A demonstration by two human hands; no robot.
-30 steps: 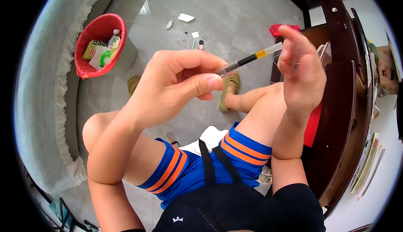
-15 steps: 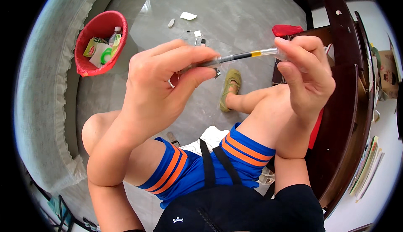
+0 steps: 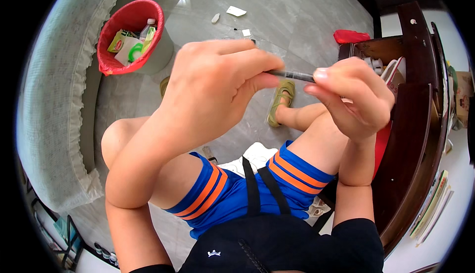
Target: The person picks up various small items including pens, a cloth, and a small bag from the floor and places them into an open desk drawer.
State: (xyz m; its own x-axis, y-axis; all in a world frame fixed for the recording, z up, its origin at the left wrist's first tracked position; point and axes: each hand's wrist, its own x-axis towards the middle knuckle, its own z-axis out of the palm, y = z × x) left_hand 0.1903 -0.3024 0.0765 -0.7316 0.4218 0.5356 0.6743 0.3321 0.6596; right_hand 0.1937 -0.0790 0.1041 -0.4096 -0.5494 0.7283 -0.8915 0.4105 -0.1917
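In head view, pinching slim dark pen (image 3: 296, 76) with left hand (image 3: 213, 82) and right hand (image 3: 355, 92), spanning the gap above grey floor (image 3: 316, 18). Could slip free under uneven pulling, or bend from off-axis twisting.

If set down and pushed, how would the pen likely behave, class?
The pen would probably roll, since it looks slim and round. It seems stiff, running straight between left hand and right hand. Thinness suggests it's light.
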